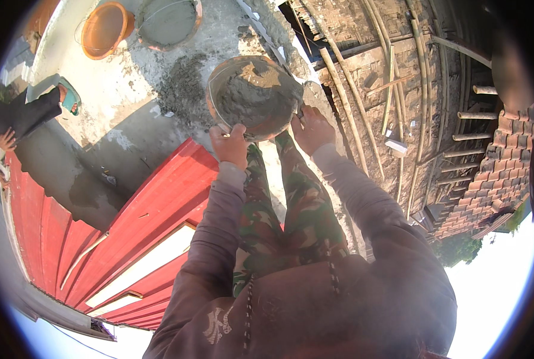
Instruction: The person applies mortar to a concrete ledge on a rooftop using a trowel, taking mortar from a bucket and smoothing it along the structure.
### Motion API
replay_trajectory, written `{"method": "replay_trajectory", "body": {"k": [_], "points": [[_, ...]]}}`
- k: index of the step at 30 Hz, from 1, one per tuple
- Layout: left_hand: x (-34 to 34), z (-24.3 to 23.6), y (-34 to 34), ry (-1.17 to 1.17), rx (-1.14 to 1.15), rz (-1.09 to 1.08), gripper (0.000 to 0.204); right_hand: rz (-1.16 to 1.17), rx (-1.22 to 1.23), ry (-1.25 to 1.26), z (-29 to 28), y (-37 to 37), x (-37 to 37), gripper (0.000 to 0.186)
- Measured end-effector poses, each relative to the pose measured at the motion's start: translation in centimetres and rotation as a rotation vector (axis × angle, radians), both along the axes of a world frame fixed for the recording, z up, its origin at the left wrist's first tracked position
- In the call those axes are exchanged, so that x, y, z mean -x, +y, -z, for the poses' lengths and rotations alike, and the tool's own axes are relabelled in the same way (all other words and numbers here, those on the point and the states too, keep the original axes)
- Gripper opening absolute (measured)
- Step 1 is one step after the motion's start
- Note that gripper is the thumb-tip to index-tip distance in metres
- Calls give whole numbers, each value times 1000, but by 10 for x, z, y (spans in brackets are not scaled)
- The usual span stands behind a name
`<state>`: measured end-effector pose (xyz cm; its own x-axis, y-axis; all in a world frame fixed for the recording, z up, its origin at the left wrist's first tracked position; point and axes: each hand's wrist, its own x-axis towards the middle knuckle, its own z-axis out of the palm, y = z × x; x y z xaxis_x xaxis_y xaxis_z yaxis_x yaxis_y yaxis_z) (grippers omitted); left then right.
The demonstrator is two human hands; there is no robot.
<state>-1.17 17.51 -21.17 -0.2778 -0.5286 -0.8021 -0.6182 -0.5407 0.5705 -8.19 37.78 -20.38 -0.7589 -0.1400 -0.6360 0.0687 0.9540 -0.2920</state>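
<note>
A round orange-brown bucket filled with wet grey mortar is in front of me, over my camouflage trousers. On its near left rim my left hand is closed, thumb and fingers pinching the edge near the wire handle. My right hand grips the near right side, fingers curled at the rim. A paler, sandy patch tops the mortar at the far side. My hands partly cover the rim, and the bucket's underside is hidden.
Two more buckets stand far left: an orange bucket and a mortar-filled bucket. Spilled mortar lies on the concrete. Red metal sheets spread lower left. Bamboo poles and roof tiles are right. Another person's hand shows left.
</note>
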Motion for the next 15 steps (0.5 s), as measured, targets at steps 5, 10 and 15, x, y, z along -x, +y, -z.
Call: {"method": "replay_trajectory", "body": {"k": [5,10,15], "points": [[-26,18,10,63,233,223,31,-33,-105,-114,1,12,-9,42],[-31,-3,23,77,540,540,33,-375,76,-133,72,26,-7,31],[-40,5,7,90,193,229,34,-155,298,-409,40,60,-2,36]]}}
